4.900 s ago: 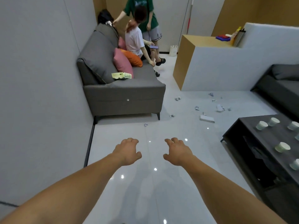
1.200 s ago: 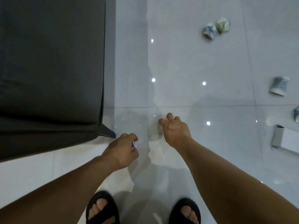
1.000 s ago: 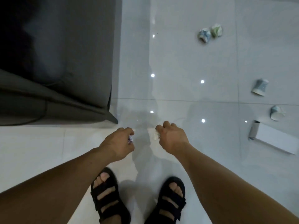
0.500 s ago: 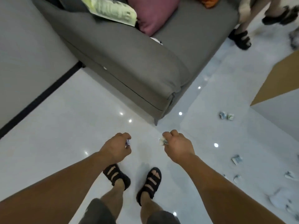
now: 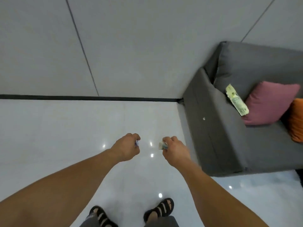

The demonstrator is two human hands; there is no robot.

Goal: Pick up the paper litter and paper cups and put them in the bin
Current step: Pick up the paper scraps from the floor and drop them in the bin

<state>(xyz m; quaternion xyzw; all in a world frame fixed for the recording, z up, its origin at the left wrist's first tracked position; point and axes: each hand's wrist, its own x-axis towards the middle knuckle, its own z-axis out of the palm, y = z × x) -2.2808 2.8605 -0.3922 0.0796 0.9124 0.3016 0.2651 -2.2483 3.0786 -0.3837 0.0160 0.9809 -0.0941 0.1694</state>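
My left hand (image 5: 127, 149) is curled round a small scrap of paper (image 5: 136, 143), of which only a white and blue edge peeks out by the fingers. My right hand (image 5: 174, 149) grips a crumpled paper wad (image 5: 162, 145), whitish with a green tint, sticking out to the left of the fingers. Both hands are held out side by side above the glossy white floor, a short gap between them. No bin and no paper cups show in this view.
A grey sofa (image 5: 229, 128) stands close on the right, with a pink cushion (image 5: 268, 102), an orange cushion (image 5: 296, 120) and a green-white packet (image 5: 236, 99) on it. The grey wall (image 5: 114, 46) with a black skirting strip (image 5: 82, 97) is ahead. My sandalled feet (image 5: 131, 212) stand below.
The view has swung left: the sofa moved from the top to the right edge, the wall now fills the top, and the floor litter has left the view. Both hands keep their paper.
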